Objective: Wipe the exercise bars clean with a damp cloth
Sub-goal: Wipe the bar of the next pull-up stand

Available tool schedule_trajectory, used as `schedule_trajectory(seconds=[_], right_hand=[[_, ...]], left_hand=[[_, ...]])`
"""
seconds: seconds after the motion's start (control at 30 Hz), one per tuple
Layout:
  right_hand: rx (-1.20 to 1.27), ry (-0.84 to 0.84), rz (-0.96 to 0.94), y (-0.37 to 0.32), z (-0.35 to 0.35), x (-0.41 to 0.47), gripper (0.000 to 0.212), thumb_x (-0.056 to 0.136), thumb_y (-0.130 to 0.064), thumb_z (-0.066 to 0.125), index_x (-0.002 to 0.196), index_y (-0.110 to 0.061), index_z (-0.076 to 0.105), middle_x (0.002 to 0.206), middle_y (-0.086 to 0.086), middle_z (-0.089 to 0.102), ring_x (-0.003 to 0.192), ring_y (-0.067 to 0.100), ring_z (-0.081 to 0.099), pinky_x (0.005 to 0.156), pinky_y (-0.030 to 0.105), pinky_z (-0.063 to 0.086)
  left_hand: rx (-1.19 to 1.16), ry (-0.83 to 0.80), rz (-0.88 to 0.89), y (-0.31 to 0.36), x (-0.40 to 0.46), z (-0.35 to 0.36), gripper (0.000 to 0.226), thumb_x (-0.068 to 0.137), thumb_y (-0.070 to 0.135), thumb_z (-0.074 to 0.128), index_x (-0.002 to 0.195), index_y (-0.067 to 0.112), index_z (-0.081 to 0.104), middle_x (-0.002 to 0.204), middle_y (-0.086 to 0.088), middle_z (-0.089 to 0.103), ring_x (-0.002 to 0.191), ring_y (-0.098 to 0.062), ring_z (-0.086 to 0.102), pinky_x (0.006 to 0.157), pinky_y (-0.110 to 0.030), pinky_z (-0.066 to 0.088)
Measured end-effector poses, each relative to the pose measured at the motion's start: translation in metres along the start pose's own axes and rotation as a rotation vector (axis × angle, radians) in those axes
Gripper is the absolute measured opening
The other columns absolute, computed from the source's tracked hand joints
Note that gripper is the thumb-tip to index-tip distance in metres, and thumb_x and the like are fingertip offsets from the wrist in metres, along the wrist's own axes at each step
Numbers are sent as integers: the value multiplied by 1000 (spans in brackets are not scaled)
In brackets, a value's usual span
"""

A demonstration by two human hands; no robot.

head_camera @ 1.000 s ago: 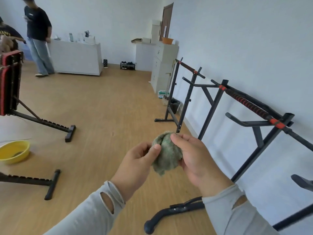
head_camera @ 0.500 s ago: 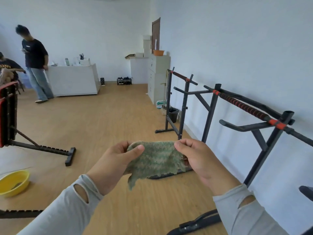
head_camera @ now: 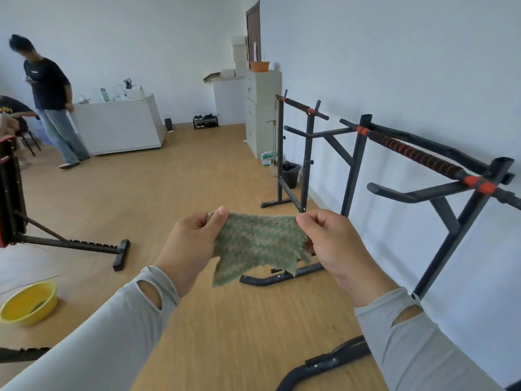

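Note:
A green, ragged-edged cloth point(head_camera: 258, 245) is stretched flat between my hands at chest height. My left hand point(head_camera: 191, 244) pinches its left top corner and my right hand point(head_camera: 335, 244) pinches the right top corner. A black exercise bar stand with a red-and-black grip bar point(head_camera: 417, 156) stands to the right along the white wall, about an arm's length beyond my right hand. A second stand with a shorter grip bar point(head_camera: 296, 104) stands farther back along the same wall.
A yellow basin point(head_camera: 28, 301) sits on the wood floor at lower left. A black bench frame point(head_camera: 70, 244) stands on the left. The stand's floor feet point(head_camera: 282, 276) lie below the cloth. A person point(head_camera: 50, 100) stands by a white counter point(head_camera: 118, 122) at the back.
The cloth was balled up between my hands one second ago; it is now spread out wide and flat. My hands have moved apart and my view has lifted.

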State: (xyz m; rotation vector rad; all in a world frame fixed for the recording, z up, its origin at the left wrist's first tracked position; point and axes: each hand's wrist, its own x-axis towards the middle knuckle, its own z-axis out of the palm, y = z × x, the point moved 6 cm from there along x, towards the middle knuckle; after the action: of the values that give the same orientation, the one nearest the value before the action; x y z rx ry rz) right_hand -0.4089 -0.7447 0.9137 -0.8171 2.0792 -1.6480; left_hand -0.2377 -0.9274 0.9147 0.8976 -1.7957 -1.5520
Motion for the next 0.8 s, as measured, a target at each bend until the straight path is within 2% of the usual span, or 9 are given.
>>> schedule_trajectory(seconds=[0.03, 0.13, 0.27, 0.33, 0.43, 0.5, 0.57, 0.7, 0.8], right_hand=[[-10, 6, 1, 1, 0, 4, 26, 101, -39, 59, 89, -21, 72, 85, 14, 68, 71, 19, 59, 71, 40, 58], [-36, 43, 19, 1, 2, 19, 30, 103, -42, 54, 89, -19, 69, 96, 15, 71, 84, 24, 70, 86, 48, 61], [-87, 111, 6, -4, 9, 42, 30, 103, -42, 52, 92, -19, 68, 92, 15, 70, 82, 26, 69, 75, 40, 59], [-16, 109, 41, -4, 18, 56, 27, 102, -40, 57, 93, -19, 70, 90, 11, 72, 86, 25, 72, 76, 39, 59], [292, -21, 154, -6, 47, 76, 19, 94, -28, 73, 105, -12, 73, 100, 10, 78, 97, 29, 75, 88, 49, 61], [243, -7, 126, -11, 63, 91, 22, 89, -18, 79, 109, -11, 72, 99, 6, 79, 95, 26, 77, 85, 46, 63], [98, 102, 77, -17, 74, 107, 18, 89, -17, 79, 106, -16, 74, 94, -1, 80, 91, 18, 77, 84, 40, 63], [-62, 211, 20, -32, 103, 138, 8, 93, -22, 74, 101, -24, 74, 90, -9, 80, 86, 10, 76, 85, 34, 62], [-67, 221, 44, -41, 129, 158, 6, 96, -21, 71, 100, -25, 72, 88, -6, 80, 83, 13, 77, 82, 35, 63]], left_hand=[[-58, -41, -39, -2, 5, 5, 49, 93, 48, 63, 91, -1, 65, 80, -13, 66, 74, -24, 66, 78, -46, 62], [-194, -200, -137, -8, 20, 18, 34, 98, 30, 61, 105, -3, 65, 91, -18, 71, 77, -24, 71, 67, -34, 60], [-212, -266, -131, -7, 45, 15, 5, 96, 10, 63, 93, 6, 63, 84, -14, 69, 73, -22, 68, 62, -30, 58], [-216, -304, -128, -7, 62, 9, 7, 94, 2, 63, 94, 9, 62, 84, -11, 67, 75, -22, 65, 64, -30, 55], [-281, -361, -157, -7, 92, -5, 11, 93, 0, 63, 102, 7, 63, 88, -10, 69, 80, -22, 68, 69, -34, 58], [-289, -416, -162, -7, 112, -15, 6, 95, 9, 63, 101, 6, 64, 87, -10, 69, 77, -21, 69, 65, -32, 58], [-232, -422, -134, -7, 135, -29, 12, 98, 20, 60, 91, 10, 64, 82, -7, 67, 73, -20, 65, 66, -34, 57], [245, -329, 181, 1, 183, -66, 14, 98, 28, 62, 88, 19, 61, 80, -5, 72, 70, -20, 71, 65, -38, 62], [301, -297, 274, 6, 216, -91, 12, 91, 24, 72, 90, 25, 60, 76, -4, 75, 69, -23, 73, 67, -44, 63]])
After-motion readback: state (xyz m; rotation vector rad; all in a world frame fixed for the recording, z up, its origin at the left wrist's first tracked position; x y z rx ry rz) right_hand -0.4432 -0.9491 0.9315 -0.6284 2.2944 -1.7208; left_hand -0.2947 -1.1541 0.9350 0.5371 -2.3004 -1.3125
